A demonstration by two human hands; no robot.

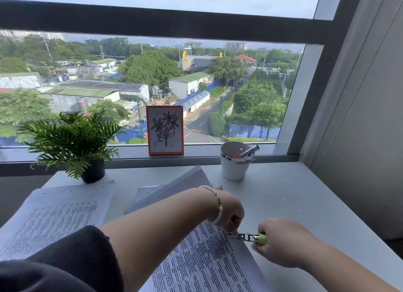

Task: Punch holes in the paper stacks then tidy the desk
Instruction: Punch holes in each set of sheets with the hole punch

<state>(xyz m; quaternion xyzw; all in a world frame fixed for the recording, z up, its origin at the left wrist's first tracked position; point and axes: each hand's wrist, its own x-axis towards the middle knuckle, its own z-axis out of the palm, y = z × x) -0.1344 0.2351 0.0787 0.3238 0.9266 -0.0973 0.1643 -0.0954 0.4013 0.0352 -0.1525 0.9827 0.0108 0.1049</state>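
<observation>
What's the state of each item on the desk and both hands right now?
hole punch: gripped by the right hand, jaws on the stack's right edge
right hand: grips the punch's green handles
left hand: on the printed stack beside the punch, fingers hidden
printed stack: flat, being punched
left stack: flat, holes along top edge
white cup: upright, holds markers
potted plant: upright
framed drawing: leaning against the window

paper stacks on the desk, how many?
3. One stack lies at the left, one at the centre behind the left forearm, one nearest, at the hole punch. Arms may hide more.
</observation>
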